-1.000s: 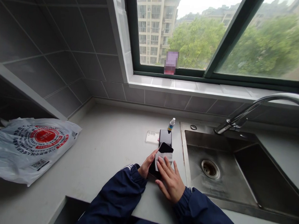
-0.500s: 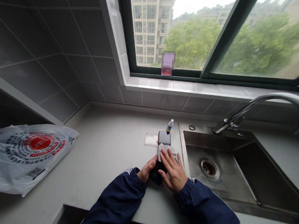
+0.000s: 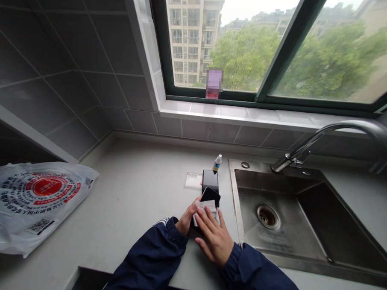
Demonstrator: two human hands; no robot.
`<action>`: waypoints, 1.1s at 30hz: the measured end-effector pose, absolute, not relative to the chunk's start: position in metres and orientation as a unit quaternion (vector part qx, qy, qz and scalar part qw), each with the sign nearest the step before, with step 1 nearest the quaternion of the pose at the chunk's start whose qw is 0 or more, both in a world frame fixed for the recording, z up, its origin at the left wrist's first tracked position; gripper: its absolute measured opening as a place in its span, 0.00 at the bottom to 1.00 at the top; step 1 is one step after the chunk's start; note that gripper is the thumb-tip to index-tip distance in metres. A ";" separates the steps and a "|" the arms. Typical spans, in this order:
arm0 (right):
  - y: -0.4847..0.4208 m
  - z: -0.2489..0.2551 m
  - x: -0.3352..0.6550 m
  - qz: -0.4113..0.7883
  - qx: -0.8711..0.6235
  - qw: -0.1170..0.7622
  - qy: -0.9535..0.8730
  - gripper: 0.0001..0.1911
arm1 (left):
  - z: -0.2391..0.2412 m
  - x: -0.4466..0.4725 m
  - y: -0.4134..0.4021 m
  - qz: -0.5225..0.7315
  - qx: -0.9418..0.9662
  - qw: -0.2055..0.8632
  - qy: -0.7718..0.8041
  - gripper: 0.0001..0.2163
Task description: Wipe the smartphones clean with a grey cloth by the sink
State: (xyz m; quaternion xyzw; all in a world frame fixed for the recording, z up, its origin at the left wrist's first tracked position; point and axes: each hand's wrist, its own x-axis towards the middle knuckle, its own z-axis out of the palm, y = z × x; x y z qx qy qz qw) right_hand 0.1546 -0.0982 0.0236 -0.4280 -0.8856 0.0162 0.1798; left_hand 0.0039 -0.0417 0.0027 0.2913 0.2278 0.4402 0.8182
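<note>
Tilted above the counter is a black phone (image 3: 211,196), its lower part covered. My left hand (image 3: 188,216) grips it along its left side, fingers closed around the edge. Pressed onto its face by the fingers of my right hand (image 3: 215,238) is a pale grey cloth (image 3: 206,207). Just beyond the phone lies a dark, glossy flat rectangular object (image 3: 210,180). A clear phone case (image 3: 193,180) rests to the left of that object. Behind them stands a small white-capped bottle (image 3: 217,162) with a blue and yellow label.
A steel sink (image 3: 237,198) with a curved faucet (image 3: 315,139) is to the right of my hands. On the left, a white plastic bag (image 3: 40,202) with red and black print sits on the pale counter (image 3: 137,189). A window (image 3: 242,57) is behind the counter.
My right hand and the cloth have slid down along the phone, towards me. The phone's upper end now shows, where the cloth covered it before.
</note>
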 end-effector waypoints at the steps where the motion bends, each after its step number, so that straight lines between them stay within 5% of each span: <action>1: -0.097 0.023 0.156 0.017 -0.431 0.181 -0.884 0.34 | 0.002 0.004 -0.041 0.441 0.294 0.818 0.226 0.25; 11: -0.070 0.018 0.169 -0.010 -0.505 0.216 -0.836 0.33 | -0.001 0.003 -0.034 0.420 0.325 0.825 0.194 0.26; 20: -0.110 0.027 0.142 -0.004 -0.402 0.168 -0.900 0.34 | 0.007 0.006 -0.031 0.394 0.276 0.859 0.175 0.28; 33: -0.086 0.030 0.155 0.012 -0.463 0.178 -0.868 0.33 | -0.004 0.003 -0.036 0.440 0.283 0.828 0.201 0.17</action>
